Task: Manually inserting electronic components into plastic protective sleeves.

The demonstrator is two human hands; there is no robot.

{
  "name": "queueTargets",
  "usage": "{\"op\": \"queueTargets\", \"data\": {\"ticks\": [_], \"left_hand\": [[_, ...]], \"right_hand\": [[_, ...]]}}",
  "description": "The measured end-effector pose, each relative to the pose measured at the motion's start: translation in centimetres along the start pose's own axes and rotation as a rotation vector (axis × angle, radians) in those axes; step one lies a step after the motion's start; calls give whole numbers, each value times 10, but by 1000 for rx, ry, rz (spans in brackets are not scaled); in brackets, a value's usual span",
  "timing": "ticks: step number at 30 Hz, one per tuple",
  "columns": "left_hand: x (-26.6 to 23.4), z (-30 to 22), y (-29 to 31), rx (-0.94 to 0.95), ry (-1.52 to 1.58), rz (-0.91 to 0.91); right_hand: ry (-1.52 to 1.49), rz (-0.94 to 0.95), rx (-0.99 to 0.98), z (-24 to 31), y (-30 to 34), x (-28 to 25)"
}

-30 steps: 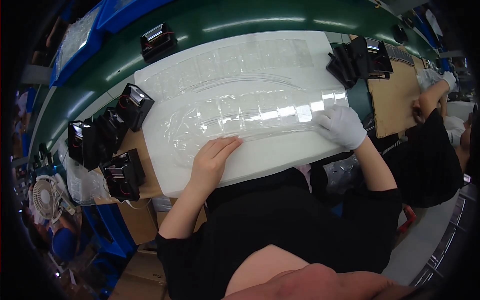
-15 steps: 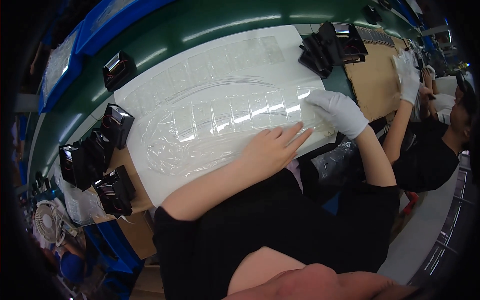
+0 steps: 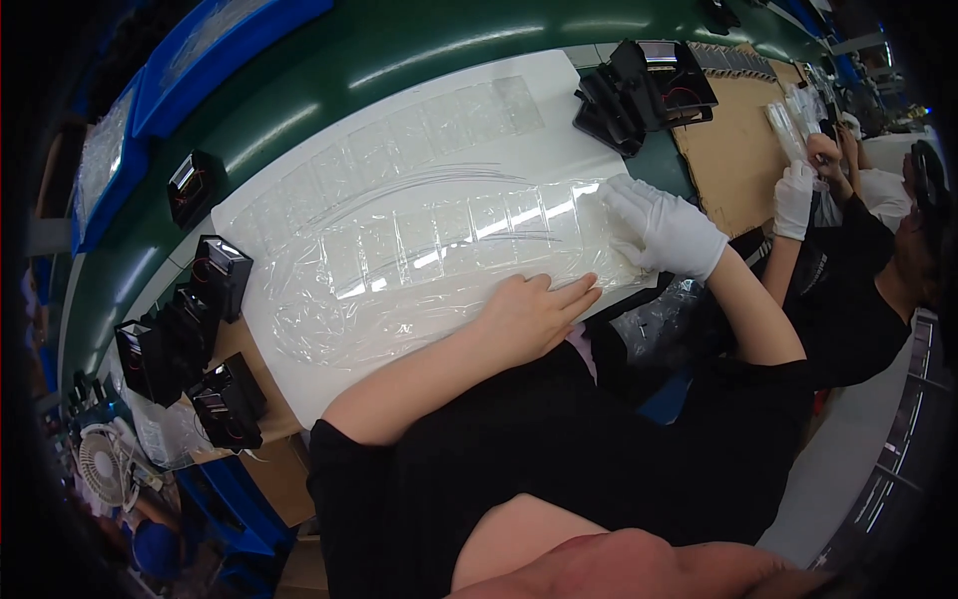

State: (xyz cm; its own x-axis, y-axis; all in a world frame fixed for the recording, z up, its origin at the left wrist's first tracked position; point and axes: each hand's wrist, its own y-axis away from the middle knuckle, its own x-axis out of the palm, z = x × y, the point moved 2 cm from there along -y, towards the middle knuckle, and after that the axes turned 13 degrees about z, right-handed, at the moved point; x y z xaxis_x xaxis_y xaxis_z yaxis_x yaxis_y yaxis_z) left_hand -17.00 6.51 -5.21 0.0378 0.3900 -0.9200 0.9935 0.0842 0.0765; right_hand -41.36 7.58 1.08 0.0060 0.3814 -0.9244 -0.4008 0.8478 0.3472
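A row of thin, clear rectangular sheets under crinkled plastic film (image 3: 439, 245) lies on a white board (image 3: 299, 384). My bare left hand (image 3: 529, 317) rests on the film's near edge, fingers stretched out and lying flat. My right hand (image 3: 671, 232), in a white glove, is at the right end of the row. Its fingers reach over the last sheet and its thumb stands apart below them; nothing shows gripped between them. Farther back on the board lies a second row of clear sheets (image 3: 429, 130). Thin curved dark lines (image 3: 399, 185) show between the rows.
Several black box-shaped units with red wires (image 3: 222, 275) stand along the left, and more black units (image 3: 649, 90) at the back right. Blue trays (image 3: 150, 105) are at the upper left. At right, a co-worker's gloved hand (image 3: 793, 200) is near clear strips above brown cardboard (image 3: 723, 165).
My right hand's thumb has spread down from its fingers at the row's end. My left hand stays flat on the film. The co-worker's gloved hand has moved lower. The whole view has shifted slightly.
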Motion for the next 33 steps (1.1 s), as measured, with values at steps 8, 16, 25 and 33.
{"op": "queueTargets", "data": {"ticks": [8, 16, 25, 33], "left_hand": [[-15, -9, -3, -64, 70, 68], [-110, 28, -76, 107, -126, -712], [-126, 69, -136, -26, -167, -812], [-127, 87, -19, -187, 1294, -959]], "right_hand": [[-724, -498, 371, -20, 7, 33], [-1451, -1444, 428, 2, 25, 39], [-1257, -1633, 451, 55, 6, -6], [-1662, -1197, 262, 66, -28, -12]]}}
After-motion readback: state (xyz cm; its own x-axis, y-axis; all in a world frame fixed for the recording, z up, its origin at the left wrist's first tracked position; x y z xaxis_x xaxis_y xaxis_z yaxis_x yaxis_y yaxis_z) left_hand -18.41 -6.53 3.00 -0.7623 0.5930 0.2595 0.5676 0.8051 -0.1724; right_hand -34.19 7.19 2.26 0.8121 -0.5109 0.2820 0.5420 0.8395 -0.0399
